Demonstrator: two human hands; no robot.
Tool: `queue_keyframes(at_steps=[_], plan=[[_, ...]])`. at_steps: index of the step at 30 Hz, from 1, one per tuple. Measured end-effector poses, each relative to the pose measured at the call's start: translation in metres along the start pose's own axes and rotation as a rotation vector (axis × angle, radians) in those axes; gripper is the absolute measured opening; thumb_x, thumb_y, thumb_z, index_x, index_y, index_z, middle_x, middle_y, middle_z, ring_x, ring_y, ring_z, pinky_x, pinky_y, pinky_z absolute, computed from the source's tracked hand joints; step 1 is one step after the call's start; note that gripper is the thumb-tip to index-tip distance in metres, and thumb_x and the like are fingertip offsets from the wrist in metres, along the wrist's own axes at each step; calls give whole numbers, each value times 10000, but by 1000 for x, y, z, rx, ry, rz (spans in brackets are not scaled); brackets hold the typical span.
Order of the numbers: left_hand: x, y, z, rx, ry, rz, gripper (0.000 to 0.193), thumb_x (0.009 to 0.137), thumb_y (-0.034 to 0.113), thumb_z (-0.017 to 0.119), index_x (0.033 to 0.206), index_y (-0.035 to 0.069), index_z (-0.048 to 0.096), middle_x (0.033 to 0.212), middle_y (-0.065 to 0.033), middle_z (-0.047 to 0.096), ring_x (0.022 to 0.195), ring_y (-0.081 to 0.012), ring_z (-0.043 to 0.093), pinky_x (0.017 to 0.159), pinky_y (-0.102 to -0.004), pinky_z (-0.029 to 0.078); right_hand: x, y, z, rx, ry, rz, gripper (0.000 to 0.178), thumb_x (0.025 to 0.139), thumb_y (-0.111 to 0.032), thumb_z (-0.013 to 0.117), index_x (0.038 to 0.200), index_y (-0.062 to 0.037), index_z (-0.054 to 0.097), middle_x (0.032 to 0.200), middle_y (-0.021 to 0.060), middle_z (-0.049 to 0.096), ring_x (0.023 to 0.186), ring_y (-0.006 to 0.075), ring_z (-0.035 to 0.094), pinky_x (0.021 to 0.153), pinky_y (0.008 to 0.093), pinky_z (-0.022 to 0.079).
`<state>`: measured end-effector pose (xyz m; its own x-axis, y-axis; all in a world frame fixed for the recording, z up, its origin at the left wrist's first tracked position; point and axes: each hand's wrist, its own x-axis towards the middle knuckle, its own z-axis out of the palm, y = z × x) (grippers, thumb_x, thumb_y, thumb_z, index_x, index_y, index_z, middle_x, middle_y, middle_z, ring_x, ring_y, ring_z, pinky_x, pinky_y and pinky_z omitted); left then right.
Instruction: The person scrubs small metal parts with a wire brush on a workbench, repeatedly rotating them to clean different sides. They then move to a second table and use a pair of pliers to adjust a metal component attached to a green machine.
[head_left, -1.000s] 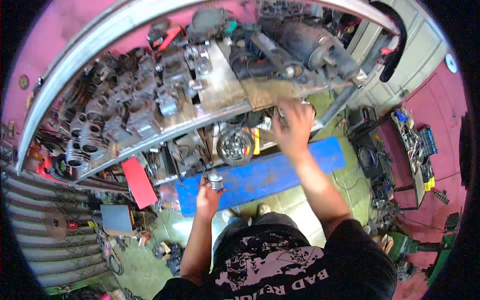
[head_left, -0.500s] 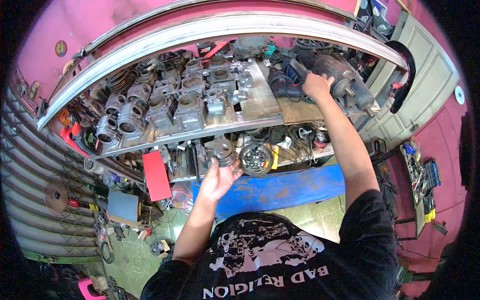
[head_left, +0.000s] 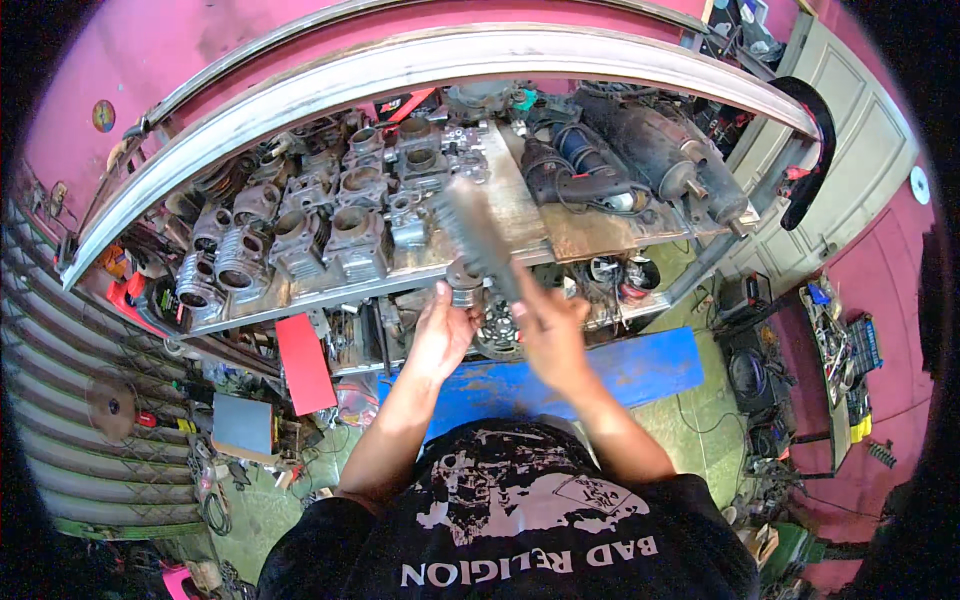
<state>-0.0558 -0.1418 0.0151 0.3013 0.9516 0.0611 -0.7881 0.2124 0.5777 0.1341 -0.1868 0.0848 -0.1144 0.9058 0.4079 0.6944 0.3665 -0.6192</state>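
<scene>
My left hand point(head_left: 441, 335) is closed around a small round grey metal engine part point(head_left: 465, 287), held up in front of the bench's front edge. In my right hand point(head_left: 552, 338) is a long brush point(head_left: 484, 235), smeared by motion, its bristled end pointing up and away. The brush passes close beside the metal part and hides some of it; I cannot tell whether they touch. Just below the two hands, a round metal part with many holes point(head_left: 497, 335) shows partly between them.
Several engine cylinders point(head_left: 355, 240) crowd the left of the bench point(head_left: 520, 190). A black power tool point(head_left: 570, 185) and dark exhaust mufflers point(head_left: 650, 150) lie on the right. A white curved rail point(head_left: 480, 45) spans above. Below sits a blue bench point(head_left: 600, 370).
My right hand has come back from the bench's right side to the middle, now with the brush. My left hand still holds the metal part, shifted slightly right.
</scene>
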Motion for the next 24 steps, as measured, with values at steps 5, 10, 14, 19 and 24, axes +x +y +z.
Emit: queue_keyframes(at_steps=[5, 10, 14, 19, 24], plan=[[28, -26, 11, 0, 164, 50, 530, 1054, 558, 484, 1351, 125, 550, 1191, -45, 671, 929, -175, 596, 840, -350, 477, -9, 19, -11, 18, 47, -135, 572, 954, -133, 642, 1511, -94, 517, 985, 94, 675, 885, 243, 546, 919, 404, 321], [45, -51, 6, 140, 176, 144, 553, 1084, 519, 423, 1397, 76, 529, 1274, -87, 659, 1101, -214, 620, 919, -376, 499, -14, 50, -38, -6, 18, -162, 553, 968, -135, 622, 1508, -79, 518, 886, 115, 657, 807, 249, 551, 871, 407, 341], [41, -69, 62, 181, 113, 191, 525, 1081, 432, 498, 1454, 64, 494, 1354, -81, 626, 1158, -188, 610, 936, -354, 480, 28, 66, -49, -22, 55, -95, 523, 995, -176, 599, 1505, -90, 524, 713, 102, 559, 704, 237, 504, 809, 390, 330], [55, -56, 64, 71, 22, 261, 564, 1077, 478, 464, 1438, 46, 500, 1361, -84, 611, 1142, -201, 594, 928, -363, 469, 14, 80, -49, 24, 105, -87, 514, 989, -206, 604, 1490, -108, 545, 726, 92, 584, 760, 252, 534, 832, 405, 333], [57, -69, 64, 68, 174, 222, 583, 1066, 512, 478, 1438, 65, 505, 1362, -71, 611, 1154, -212, 584, 928, -366, 462, 10, 85, -59, 6, 118, -404, 516, 984, -197, 616, 1449, 16, 551, 933, 70, 719, 758, 230, 497, 836, 402, 330]])
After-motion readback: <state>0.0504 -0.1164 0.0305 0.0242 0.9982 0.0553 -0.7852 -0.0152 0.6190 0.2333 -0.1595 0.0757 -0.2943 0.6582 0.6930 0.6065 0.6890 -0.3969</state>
